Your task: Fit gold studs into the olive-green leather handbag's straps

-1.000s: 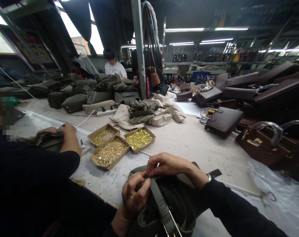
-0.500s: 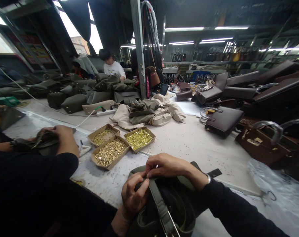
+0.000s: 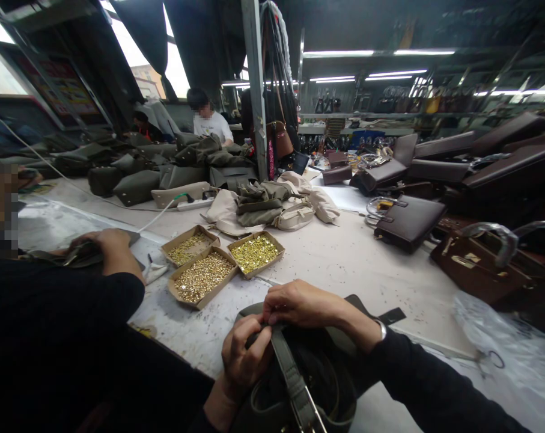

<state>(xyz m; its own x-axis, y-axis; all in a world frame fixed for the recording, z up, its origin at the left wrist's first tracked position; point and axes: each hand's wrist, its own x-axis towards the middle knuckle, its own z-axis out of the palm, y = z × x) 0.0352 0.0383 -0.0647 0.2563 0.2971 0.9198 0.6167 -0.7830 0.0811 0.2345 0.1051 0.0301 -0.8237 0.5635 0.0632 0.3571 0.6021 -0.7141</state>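
Fingers (image 3: 259,347) of the left hand (image 3: 241,356): closed in a pinch on the rim of one olive bag (image 3: 319,355). Right hand (image 3: 299,304): thumb and fingertips together on the same rim, just beside the left; whatever lies between the tips, hidden. Olive bag: at the near side of the desk (image 3: 366,270), beneath both hands, one strap (image 3: 286,359) with gold-coloured metal running toward the near edge. Near right: clear plastic sheet (image 3: 502,343), crumpled. Near left: co-worker's black sleeve (image 3: 83,307), that person's hand (image 3: 114,246) on dark olive material. Beyond the olive bag, to the left: three cardboard trays (image 3: 218,291), close together, each with small gold-coloured pieces. To the right: brown handbag (image 3: 484,276), handles wrapped in clear film; farther, a flat dark brown bag (image 3: 410,222). Farther, middle: heap of beige and olive pouches (image 3: 258,207); left of it, white power strip (image 3: 193,205). Far left: pile of olive bags (image 3: 139,186). Far middle: metal post (image 3: 255,90), and left of it a person in a white shirt (image 3: 213,127).
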